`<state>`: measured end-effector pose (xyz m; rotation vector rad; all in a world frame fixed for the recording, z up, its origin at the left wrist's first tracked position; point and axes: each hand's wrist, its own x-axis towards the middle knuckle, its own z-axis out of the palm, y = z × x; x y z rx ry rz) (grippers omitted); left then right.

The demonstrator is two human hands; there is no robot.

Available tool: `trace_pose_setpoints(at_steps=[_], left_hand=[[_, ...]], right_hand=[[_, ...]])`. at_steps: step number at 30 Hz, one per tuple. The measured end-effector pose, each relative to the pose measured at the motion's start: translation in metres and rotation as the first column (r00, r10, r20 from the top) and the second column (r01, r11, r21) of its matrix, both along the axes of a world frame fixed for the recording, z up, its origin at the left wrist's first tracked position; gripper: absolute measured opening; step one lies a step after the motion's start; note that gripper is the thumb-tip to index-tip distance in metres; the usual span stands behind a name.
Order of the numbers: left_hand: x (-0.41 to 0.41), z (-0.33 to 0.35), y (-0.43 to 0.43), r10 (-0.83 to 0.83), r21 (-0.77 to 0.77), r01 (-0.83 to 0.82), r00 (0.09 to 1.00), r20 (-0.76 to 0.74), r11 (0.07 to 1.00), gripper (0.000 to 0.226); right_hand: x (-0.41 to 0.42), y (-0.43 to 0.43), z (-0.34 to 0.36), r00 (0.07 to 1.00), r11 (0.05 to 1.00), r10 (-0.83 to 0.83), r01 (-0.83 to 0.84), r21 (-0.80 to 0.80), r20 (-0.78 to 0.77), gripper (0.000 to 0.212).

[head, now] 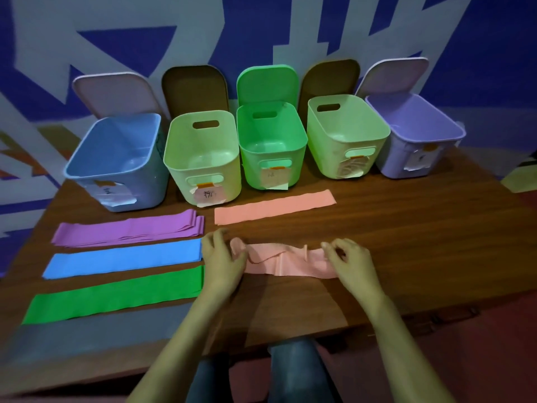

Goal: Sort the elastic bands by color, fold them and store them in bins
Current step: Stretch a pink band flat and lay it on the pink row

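Now the left hand (222, 257) and right hand (353, 264), fingers (331, 251) curled, pinch the ends of a crumpled pink elastic band (286, 264) just before the flat pink rubber strip (274, 207), seemingly flattening it for stacking there.

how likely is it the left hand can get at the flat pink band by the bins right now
Probably yes: the left hand sits just short of the flat pink band with only bare table between, though it holds the crumpled pink band.
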<state>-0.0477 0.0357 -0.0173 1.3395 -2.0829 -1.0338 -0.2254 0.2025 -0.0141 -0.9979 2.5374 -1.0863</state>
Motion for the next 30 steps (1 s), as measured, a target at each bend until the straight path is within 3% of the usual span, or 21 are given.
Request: trace_pose_setpoints(at_steps=[2, 5, 8, 11, 14, 17, 19, 21, 23, 26, 28, 30], left_hand=[[0.000, -0.004, 0.011, -0.037, -0.073, 0.039, 0.999, 0.028, 0.997, 0.055], [0.001, -0.012, 0.025, -0.053, -0.122, 0.067, 0.992, 0.116, 0.990, 0.061], [0.001, -0.017, 0.028, 0.058, -0.136, -0.027, 0.971, 0.231, 0.990, 0.073], [0.001, -0.020, 0.025, 0.137, -0.119, -0.105, 0.940, 0.313, 0.987, 0.075], [0.001, -0.022, 0.023, 0.151, -0.119, -0.113, 0.911, 0.383, 0.986, 0.068], [-0.001, -0.019, 0.019, 0.103, -0.083, -0.076, 0.908, 0.405, 0.994, 0.051], [-0.003, -0.015, 0.015, 0.067, -0.069, -0.043, 0.916, 0.396, 0.997, 0.037], [-0.003, -0.009, 0.014, 0.071, -0.054, -0.057, 0.947, 0.312, 0.997, 0.027], [-0.003, 0.002, 0.012, 0.127, -0.005, -0.127, 0.988, 0.083, 0.992, 0.018], [-0.003, 0.031, 0.019, 0.162, -0.012, -0.172, 0.947, -0.277, 0.985, 0.011], [-0.004, 0.047, 0.026, -0.020, -0.237, -0.080, 0.920, -0.392, 0.968, 0.018], [-0.006, 0.052, 0.031, -0.320, -0.465, 0.170, 0.909, -0.266, 0.869, 0.021]], right_hand=[[0.000, -0.010, 0.002, 0.997, 1.000, -0.008, 0.010, 0.019, -0.082, 0.008], [0.002, -0.027, 0.006, 0.995, 0.987, 0.098, -0.096, 0.127, -0.013, 0.037], [0.008, -0.041, 0.002, 0.987, 0.952, 0.159, -0.162, 0.260, 0.029, 0.036], [0.013, -0.044, -0.005, 0.999, 0.972, 0.012, -0.002, 0.233, -0.043, 0.035], [0.017, -0.041, -0.006, 0.988, 0.975, -0.120, 0.136, 0.178, -0.095, 0.034], [0.018, -0.039, -0.012, 0.993, 0.965, -0.065, 0.088, 0.247, -0.100, 0.031], [0.018, -0.039, -0.014, 0.996, 0.975, -0.060, 0.073, 0.212, -0.068, 0.019], [0.019, -0.039, -0.012, 0.998, 0.992, -0.070, 0.069, 0.106, 0.004, 0.009], [0.018, -0.038, -0.004, 0.991, 0.993, -0.090, 0.097, -0.064, 0.095, 0.009], [0.012, -0.035, 0.014, 0.984, 0.969, -0.136, 0.157, -0.191, 0.115, 0.008], [0.007, -0.034, 0.023, 0.973, 0.944, -0.152, 0.195, -0.264, 0.175, 0.005], [0.001, -0.031, 0.027, 0.957, 0.922, -0.194, 0.253, -0.295, 0.214, 0.004]])
